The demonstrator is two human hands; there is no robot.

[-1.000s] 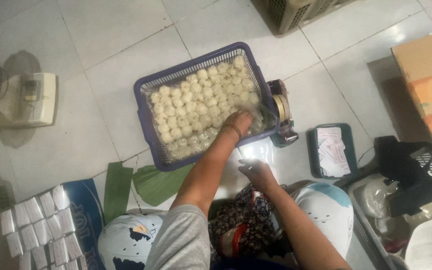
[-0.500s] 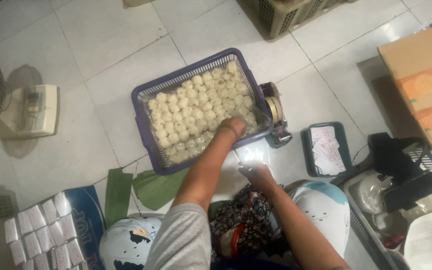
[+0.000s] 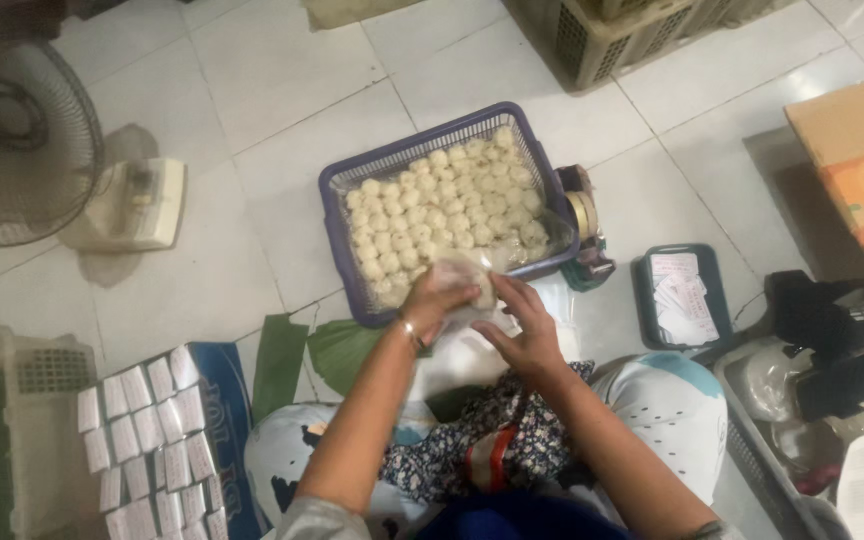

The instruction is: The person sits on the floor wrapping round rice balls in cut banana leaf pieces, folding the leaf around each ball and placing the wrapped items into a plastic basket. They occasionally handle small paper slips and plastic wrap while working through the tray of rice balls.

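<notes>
A purple plastic basket [image 3: 337, 205] on the white tile floor holds several pale round dough balls [image 3: 442, 210]. At the basket's near edge, my left hand [image 3: 439, 297] is closed on a pale ball wrapped in clear plastic [image 3: 480, 278]. My right hand [image 3: 522, 325] touches the same plastic wrap from the right, fingers spread along it. Both hands meet just above my lap, where more clear plastic lies on the floor.
Green leaves [image 3: 312, 355] lie left of my knees. A tape dispenser [image 3: 584, 225] stands against the basket's right side, a small dark tray of labels [image 3: 680, 295] beyond it. A fan [image 3: 27, 150] is far left, white packets [image 3: 147, 440] lower left, a cardboard box [image 3: 862, 170] right.
My left hand has pulled back from inside the basket to its near edge, carrying a ball. My right hand has risen to meet it at the plastic wrap.
</notes>
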